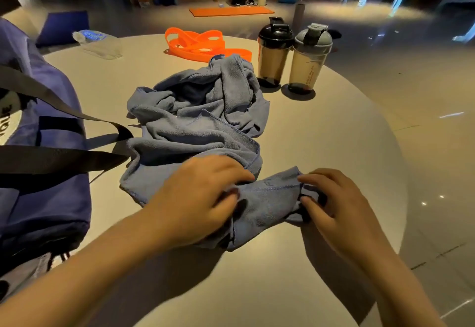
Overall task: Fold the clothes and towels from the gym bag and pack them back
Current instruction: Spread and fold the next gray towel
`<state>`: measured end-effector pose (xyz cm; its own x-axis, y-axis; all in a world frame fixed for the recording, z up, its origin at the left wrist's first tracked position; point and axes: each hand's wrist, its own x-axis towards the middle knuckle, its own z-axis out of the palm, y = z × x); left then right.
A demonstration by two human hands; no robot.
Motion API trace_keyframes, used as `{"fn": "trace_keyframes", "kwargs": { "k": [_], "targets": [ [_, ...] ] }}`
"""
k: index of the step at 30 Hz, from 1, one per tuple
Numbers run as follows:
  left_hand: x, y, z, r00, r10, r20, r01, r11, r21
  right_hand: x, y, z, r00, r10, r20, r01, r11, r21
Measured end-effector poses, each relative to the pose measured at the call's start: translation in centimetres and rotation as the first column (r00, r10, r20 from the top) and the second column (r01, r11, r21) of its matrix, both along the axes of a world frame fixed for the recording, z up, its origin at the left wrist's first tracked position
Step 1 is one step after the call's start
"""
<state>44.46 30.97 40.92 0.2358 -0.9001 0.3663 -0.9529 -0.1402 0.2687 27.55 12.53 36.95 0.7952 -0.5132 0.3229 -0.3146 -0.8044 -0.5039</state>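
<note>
A crumpled grey-blue towel [200, 118] lies in a heap in the middle of the round table [321, 146]. Its near end stretches toward me, and both hands pinch it there. My left hand [198, 195] grips the cloth on the left of that end. My right hand [331, 200] holds the corner on the right, fingers curled round the hem. The dark blue gym bag [38, 172] stands at the left, its black straps [66, 133] draped toward the towel and touching it.
Two shaker bottles [273, 51] [308, 59] stand behind the towel at the right. Orange resistance bands [203, 45] lie at the back. A plastic water bottle [96, 41] lies at the back left. A person crouches far off by an orange mat [231, 10].
</note>
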Motion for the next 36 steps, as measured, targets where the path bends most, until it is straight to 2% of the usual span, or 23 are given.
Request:
{"fn": "trace_keyframes", "kwargs": {
  "k": [2, 4, 8, 12, 14, 18, 20, 24, 26, 27, 30, 32, 33, 36],
  "targets": [
    [-1.3, -1.9, -1.1, 0.998, -0.018, 0.060, 0.010, 0.991, 0.131, 0.6, 0.1, -0.5, 0.999, 0.044, -0.006, -0.045, 0.999, -0.028],
    [-1.8, -2.8, -2.5, 0.997, -0.030, 0.078, 0.016, 0.984, 0.175, 0.7, 0.4, -0.7, 0.995, 0.082, 0.055, -0.081, 0.996, -0.034],
    [-2.3, -2.6, -3.1, 0.995, 0.031, -0.090, -0.024, 0.996, 0.085, 0.4, 0.8, -0.7, 0.972, 0.163, 0.167, -0.160, 0.987, -0.035],
    [-2.8, -1.6, -2.7, 0.991, 0.050, -0.121, -0.051, 0.999, -0.003, 0.5, 1.5, -0.9, 0.945, 0.210, 0.252, -0.209, 0.977, -0.033],
    [-3.0, -0.9, -1.8, 0.989, 0.022, -0.149, -0.028, 0.999, -0.036, 0.5, 1.5, -1.1, 0.942, 0.227, 0.246, -0.225, 0.974, -0.037],
    [-3.5, 1.5, 0.3, 0.949, -0.105, -0.298, 0.088, 0.994, -0.071, 0.1, 0.9, -2.1, 0.968, 0.216, 0.126, -0.206, 0.974, -0.089],
    [-3.1, 2.9, 1.1, 0.957, -0.103, -0.270, 0.078, 0.992, -0.103, -0.3, 0.3, -2.1, 0.978, 0.170, 0.117, -0.154, 0.979, -0.134],
    [-0.6, 5.9, 2.4, 0.990, 0.033, -0.135, -0.050, 0.991, -0.122, -0.4, -0.2, -0.4, 0.979, 0.156, 0.133, -0.144, 0.985, -0.095],
    [0.4, 7.0, 3.1, 0.993, 0.098, -0.063, -0.106, 0.985, -0.139, 0.0, -0.1, 0.4, 0.978, 0.149, 0.149, -0.119, 0.974, -0.191],
    [0.8, 7.6, 3.4, 0.990, 0.132, -0.055, -0.139, 0.976, -0.166, 0.2, -0.2, 0.9, 0.980, 0.143, 0.135, -0.116, 0.975, -0.191],
    [1.8, 8.8, 4.9, 0.961, 0.235, -0.144, -0.266, 0.926, -0.269, 0.2, -0.8, 2.6, 0.985, 0.158, -0.065, -0.159, 0.987, -0.009],
    [2.4, 9.7, 6.0, 0.929, 0.295, -0.223, -0.356, 0.877, -0.323, -0.2, -1.0, 3.6, 0.981, 0.139, -0.137, -0.130, 0.989, 0.076],
    [2.9, 10.0, 6.5, 0.915, 0.331, -0.233, -0.394, 0.856, -0.333, 0.3, -1.0, 4.3, 0.986, 0.129, -0.110, -0.115, 0.986, 0.123],
    [4.8, 10.3, 7.6, 0.877, 0.450, -0.169, -0.481, 0.816, -0.321, 2.1, -1.2, 6.9, 0.990, 0.076, 0.119, -0.109, 0.946, 0.304]
  ]
}}
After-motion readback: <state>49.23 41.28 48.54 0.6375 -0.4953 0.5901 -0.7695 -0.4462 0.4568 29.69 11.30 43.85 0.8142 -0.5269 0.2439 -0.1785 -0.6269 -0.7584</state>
